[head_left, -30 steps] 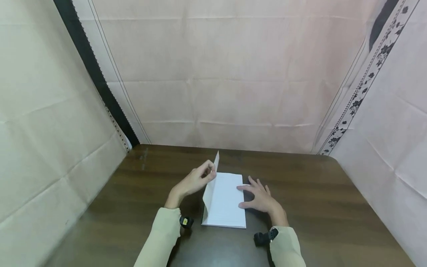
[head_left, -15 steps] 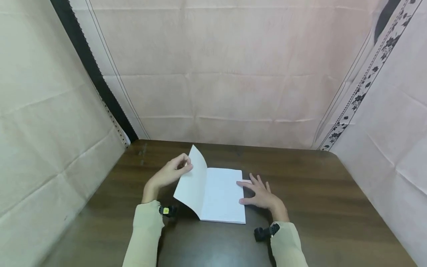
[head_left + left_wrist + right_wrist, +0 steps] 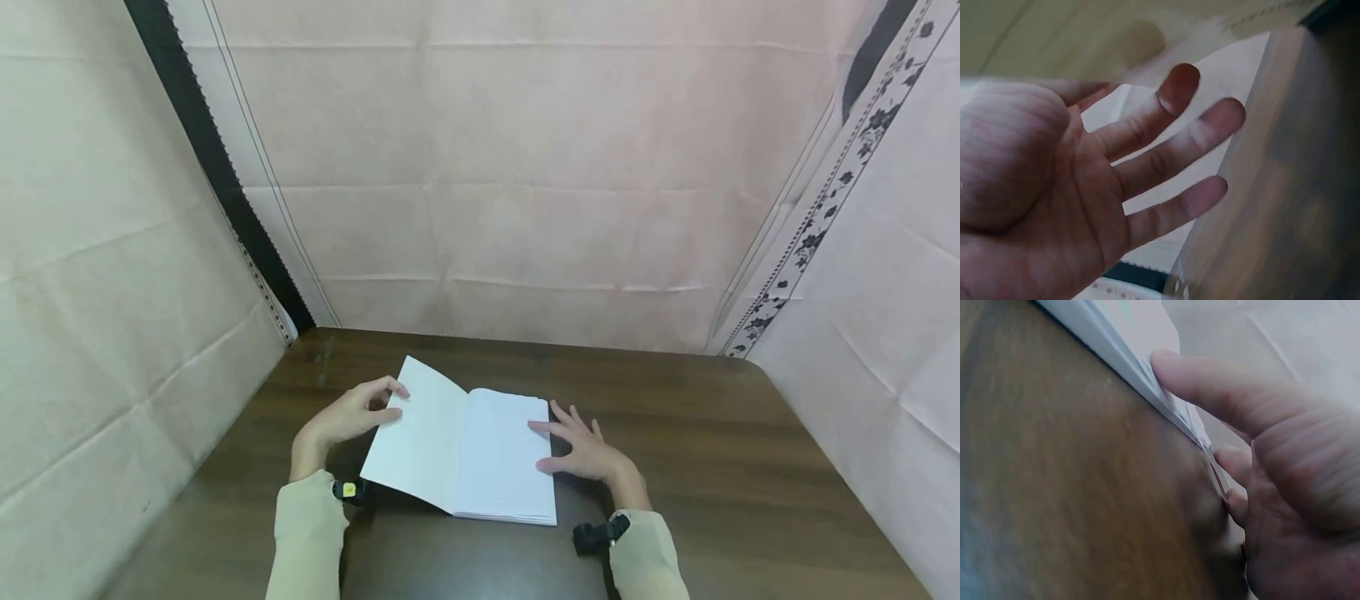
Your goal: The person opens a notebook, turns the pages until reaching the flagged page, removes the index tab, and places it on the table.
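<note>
An open notebook (image 3: 504,454) lies on the table with its blank right-hand pages facing up. Its paler left leaf (image 3: 420,437) slants up from the tabletop; whether this is a cover or a page is unclear. My left hand (image 3: 348,421) holds that leaf by its outer edge between thumb and index finger. In the left wrist view, the leaf hides those fingertips, while the other fingers (image 3: 1166,159) stay spread. My right hand (image 3: 588,450) has its fingers spread; thumb and index finger rest on the right edge of the pages. The right wrist view shows the thumb (image 3: 1191,378) against the page stack (image 3: 1129,353).
The brown wooden table (image 3: 712,467) spreads around the notebook. Pale cloth hangs behind it (image 3: 510,233) and on both sides, with a dark strip (image 3: 217,167) at left and a floral border (image 3: 810,233) at right. Small black cameras sit on both wrists.
The left hand has moved left and swung the leaf from nearly upright to leaning low on the left. The right hand has stayed at the right page edge.
</note>
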`<state>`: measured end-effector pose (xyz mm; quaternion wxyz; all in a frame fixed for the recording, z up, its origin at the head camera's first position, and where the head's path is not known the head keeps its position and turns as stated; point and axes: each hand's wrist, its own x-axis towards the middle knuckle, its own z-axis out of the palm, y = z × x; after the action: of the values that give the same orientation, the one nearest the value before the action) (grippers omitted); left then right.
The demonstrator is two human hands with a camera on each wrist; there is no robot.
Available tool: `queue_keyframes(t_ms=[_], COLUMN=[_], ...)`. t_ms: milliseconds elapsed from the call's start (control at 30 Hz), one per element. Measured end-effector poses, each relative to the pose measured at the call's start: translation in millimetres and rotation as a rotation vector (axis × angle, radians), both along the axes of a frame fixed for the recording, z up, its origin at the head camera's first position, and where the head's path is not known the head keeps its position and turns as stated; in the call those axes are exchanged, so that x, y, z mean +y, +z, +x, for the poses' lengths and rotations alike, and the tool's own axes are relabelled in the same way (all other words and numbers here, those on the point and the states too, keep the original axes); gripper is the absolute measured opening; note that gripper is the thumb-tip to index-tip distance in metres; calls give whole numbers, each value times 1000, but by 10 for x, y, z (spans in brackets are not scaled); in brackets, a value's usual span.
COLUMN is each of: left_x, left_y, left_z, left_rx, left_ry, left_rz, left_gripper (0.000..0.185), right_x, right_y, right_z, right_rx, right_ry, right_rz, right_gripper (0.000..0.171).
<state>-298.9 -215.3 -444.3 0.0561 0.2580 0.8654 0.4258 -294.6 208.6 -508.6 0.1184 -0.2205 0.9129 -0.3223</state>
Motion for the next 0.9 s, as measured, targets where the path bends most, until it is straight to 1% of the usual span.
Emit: queue_keyframes(t_ms=[167, 300, 400, 500, 600, 667, 767, 800, 900], left_x=[-130, -176, -222, -281, -324, -329, -301, -281, -206], left_y=[-19, -60, -64, -47, -38, -50, -95, -112, -145], left_z=[28, 50, 72, 101, 122, 132, 147, 151, 146], left_rx=[-32, -63, -91, -137, -194, -234, -272, -273, -243], left_ry=[6, 24, 4, -38, -79, -94, -85, -73, -28], left_rz=[-82, -138, -142, -120, -107, -113, -166, -193, -279], left_gripper=[33, 37, 40, 43, 45, 46, 45, 44, 40], right_x=[38, 54, 37, 11, -9, -15, -11, -7, 9], right_y=[2, -11, -13, -22, -44, -62, -84, -87, -90], right_z=[11, 25, 34, 41, 45, 45, 43, 41, 36], right_rx=[42, 62, 58, 58, 57, 54, 48, 51, 60], right_ry=[21, 35, 33, 21, 16, 17, 25, 24, 14], right_rz=[-29, -36, -27, -26, -35, -40, -40, -44, -49], right_gripper=[68, 70, 72, 72, 71, 71, 71, 71, 72])
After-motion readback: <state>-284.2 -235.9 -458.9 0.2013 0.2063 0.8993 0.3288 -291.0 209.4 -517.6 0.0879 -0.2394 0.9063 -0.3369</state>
